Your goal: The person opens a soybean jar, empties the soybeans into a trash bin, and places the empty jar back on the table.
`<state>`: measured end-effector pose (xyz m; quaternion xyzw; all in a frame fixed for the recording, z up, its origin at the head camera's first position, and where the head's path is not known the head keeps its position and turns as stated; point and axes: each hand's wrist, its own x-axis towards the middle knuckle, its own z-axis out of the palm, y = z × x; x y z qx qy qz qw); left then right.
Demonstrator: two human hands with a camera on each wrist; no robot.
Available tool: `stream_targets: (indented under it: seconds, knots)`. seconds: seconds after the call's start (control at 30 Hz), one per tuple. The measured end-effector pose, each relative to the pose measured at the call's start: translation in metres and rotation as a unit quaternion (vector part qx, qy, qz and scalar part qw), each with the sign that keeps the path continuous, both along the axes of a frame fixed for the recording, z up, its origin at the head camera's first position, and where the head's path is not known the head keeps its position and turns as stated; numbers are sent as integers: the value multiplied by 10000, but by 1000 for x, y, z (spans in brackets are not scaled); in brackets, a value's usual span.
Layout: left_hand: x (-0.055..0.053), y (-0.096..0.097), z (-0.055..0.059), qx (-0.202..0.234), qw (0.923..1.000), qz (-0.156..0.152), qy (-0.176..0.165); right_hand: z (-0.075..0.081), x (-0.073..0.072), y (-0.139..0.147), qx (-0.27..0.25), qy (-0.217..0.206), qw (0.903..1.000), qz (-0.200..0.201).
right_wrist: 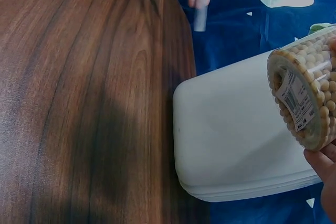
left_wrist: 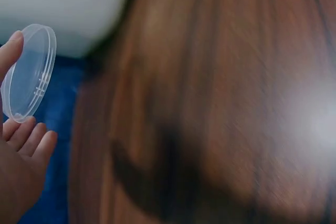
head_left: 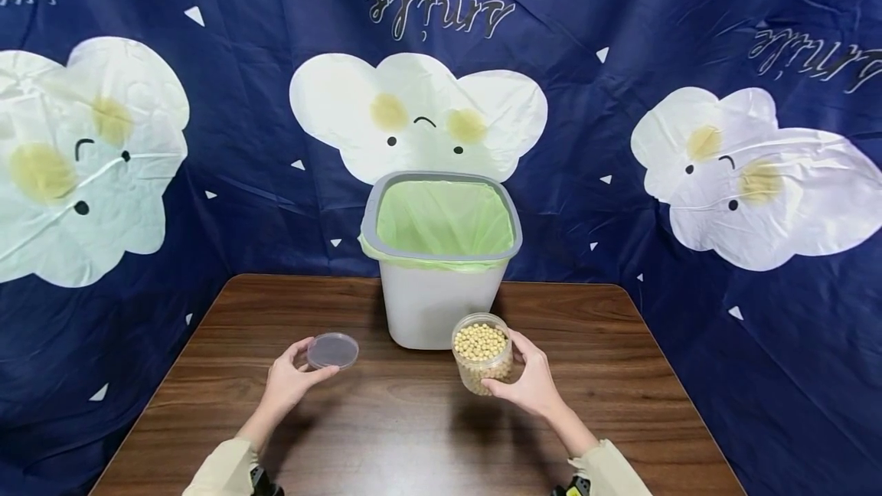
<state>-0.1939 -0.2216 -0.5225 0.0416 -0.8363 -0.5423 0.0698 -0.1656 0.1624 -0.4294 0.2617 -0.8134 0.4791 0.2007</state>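
- Jar (head_left: pixel 482 372) in the head view: mouth up and uncapped, well filled with pale balls (head_left: pixel 480 341), gripped round its side by the right hand (head_left: pixel 532 385). It hangs above the table (head_left: pixel 620 396), with the bin (head_left: pixel 427 305) toward its 11 o'clock. Best kept near level, since loose balls could roll out over the rim.
- Same view, at the jar's 9 o'clock and well apart: the left hand (head_left: pixel 285 385) pinches the lid (head_left: pixel 333 351) by its edge. Holding it off to that side should leave the mouth free.
- Left wrist view: the lid sits toward 10 o'clock, steeply tilted, between thumb and fingers. A light pinch should do; squeezing harder might bow it.
- Right wrist view: the jar shows at 3 o'clock, a label (right_wrist: pixel 296 100) on its base, fingers at its lower side. A firm hold on the wall, clear of the rim, seems wise.
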Motion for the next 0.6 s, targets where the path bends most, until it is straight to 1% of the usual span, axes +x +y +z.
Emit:
stream_targets:
  seconds: [0.1, 0.23, 0.4, 0.5, 0.6]
  knots:
    - [0, -7, -14, -579, 9983, 13, -104, -2, 0, 1, -90, 25, 9999, 39]
    - [2, -12, -27, -1259, 9919, 34, -186, -4, 0, 1, -226, -7, 9997, 61]
    - [5, -14, -36, -1775, 9838, -61, -258, -4, 1, 2, -275, -142, 9995, -24]
    - [7, -14, -39, -2049, 9786, -115, -144, -3, 2, 3, -249, -197, 9995, -76]
    - [8, -14, -43, -2310, 9728, -180, 48, -3, 3, 3, -240, -221, 9994, -146]
